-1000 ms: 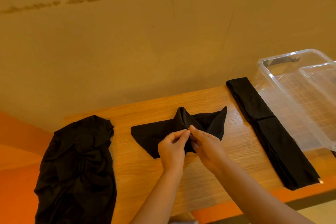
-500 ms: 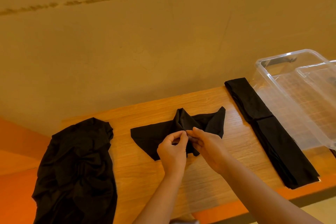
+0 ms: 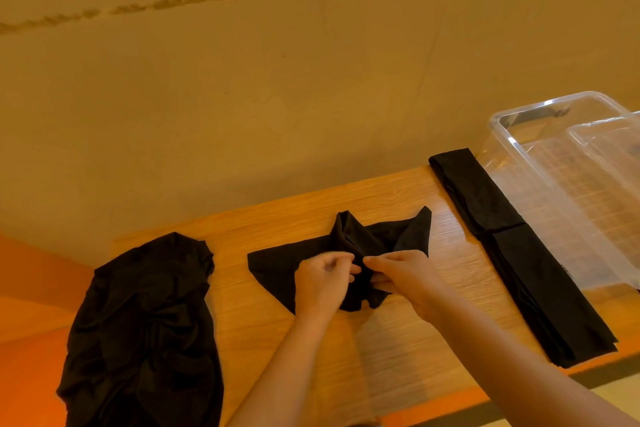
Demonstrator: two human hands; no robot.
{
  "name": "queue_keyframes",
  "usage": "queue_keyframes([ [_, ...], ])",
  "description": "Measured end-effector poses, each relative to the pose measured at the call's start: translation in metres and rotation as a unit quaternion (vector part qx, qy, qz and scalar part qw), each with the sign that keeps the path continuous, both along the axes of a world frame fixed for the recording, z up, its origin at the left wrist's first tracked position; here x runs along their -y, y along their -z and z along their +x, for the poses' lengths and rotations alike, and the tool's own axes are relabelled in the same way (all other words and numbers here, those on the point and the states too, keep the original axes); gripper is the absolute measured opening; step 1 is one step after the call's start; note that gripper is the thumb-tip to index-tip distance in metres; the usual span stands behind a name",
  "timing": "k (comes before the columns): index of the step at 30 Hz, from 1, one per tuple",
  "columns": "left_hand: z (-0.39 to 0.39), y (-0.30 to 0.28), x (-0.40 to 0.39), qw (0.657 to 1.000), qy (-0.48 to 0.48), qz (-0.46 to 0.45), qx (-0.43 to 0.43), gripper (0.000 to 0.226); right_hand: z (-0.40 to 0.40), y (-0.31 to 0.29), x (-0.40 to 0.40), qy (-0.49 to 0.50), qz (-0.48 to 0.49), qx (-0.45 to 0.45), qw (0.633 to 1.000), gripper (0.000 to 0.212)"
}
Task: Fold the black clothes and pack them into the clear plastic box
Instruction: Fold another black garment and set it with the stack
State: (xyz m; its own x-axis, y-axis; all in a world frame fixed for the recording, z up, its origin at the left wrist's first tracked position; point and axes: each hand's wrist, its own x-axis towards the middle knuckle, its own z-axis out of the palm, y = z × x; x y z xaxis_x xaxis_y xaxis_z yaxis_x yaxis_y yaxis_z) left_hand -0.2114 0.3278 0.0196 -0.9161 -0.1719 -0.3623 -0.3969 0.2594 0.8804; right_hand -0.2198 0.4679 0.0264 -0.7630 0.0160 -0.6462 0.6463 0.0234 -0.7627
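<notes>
Small black garment (image 3: 349,246) lies mid-table (image 3: 277,225), directly under and beyond both hands. Left hand (image 3: 320,279) and right hand (image 3: 401,276) each pinch its bunched centre, fingertips meeting. Folded black strip (image 3: 512,253) lies to the right (beside the clear plastic box (image 3: 561,184)); crumpled black pile (image 3: 145,329) lies left.

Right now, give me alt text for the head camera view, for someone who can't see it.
Two hands, left and right, pinch a small black garment at the middle of a wooden table. A crumpled black pile lies to the left; a folded black strip lies to the right beside a clear plastic box.
</notes>
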Motion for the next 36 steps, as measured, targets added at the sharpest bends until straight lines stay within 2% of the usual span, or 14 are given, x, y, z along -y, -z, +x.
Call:
queue_keyframes([
  [4, -0.065, 0.005, 0.01, 0.987, 0.045, -0.135, 0.07, 0.009, 0.007, 0.002, 0.001, -0.043, 0.092, -0.062, 0.993, 0.008],
  [7, -0.107, 0.011, 0.007, 0.952, 0.147, -0.218, 0.158, 0.023, 0.013, -0.003, 0.005, -0.075, 0.146, -0.105, 0.981, 0.009],
  [10, -0.133, 0.021, 0.0, 0.913, 0.224, -0.274, 0.203, 0.028, 0.016, -0.009, 0.006, -0.078, 0.177, -0.148, 0.97, 0.007],
  [20, -0.171, 0.036, -0.02, 0.85, 0.328, -0.393, 0.124, 0.019, 0.024, -0.013, 0.003, -0.085, 0.171, -0.208, 0.959, 0.008],
  [23, -0.182, 0.036, -0.018, 0.82, 0.39, -0.405, 0.11, 0.018, 0.025, -0.014, -0.003, -0.065, 0.179, -0.217, 0.957, 0.008],
  [25, -0.19, 0.03, -0.012, 0.808, 0.424, -0.397, 0.1, 0.004, 0.025, -0.018, -0.009, -0.052, 0.178, -0.217, 0.959, 0.009],
  [27, -0.198, 0.02, -0.003, 0.801, 0.453, -0.381, 0.095, 0.015, 0.024, -0.021, -0.017, -0.043, 0.179, -0.218, 0.958, 0.01],
  [29, -0.205, 0.003, 0.01, 0.794, 0.481, -0.359, 0.092, 0.014, 0.023, -0.024, -0.025, -0.036, 0.193, -0.228, 0.954, 0.012],
  [32, -0.209, -0.023, 0.028, 0.796, 0.499, -0.332, 0.087, 0.003, 0.023, -0.03, -0.038, -0.037, 0.216, -0.248, 0.944, 0.017],
  [36, -0.2, -0.058, 0.042, 0.82, 0.49, -0.289, 0.059, 0.017, 0.023, -0.039, -0.051, -0.052, 0.254, -0.29, 0.921, 0.024],
])
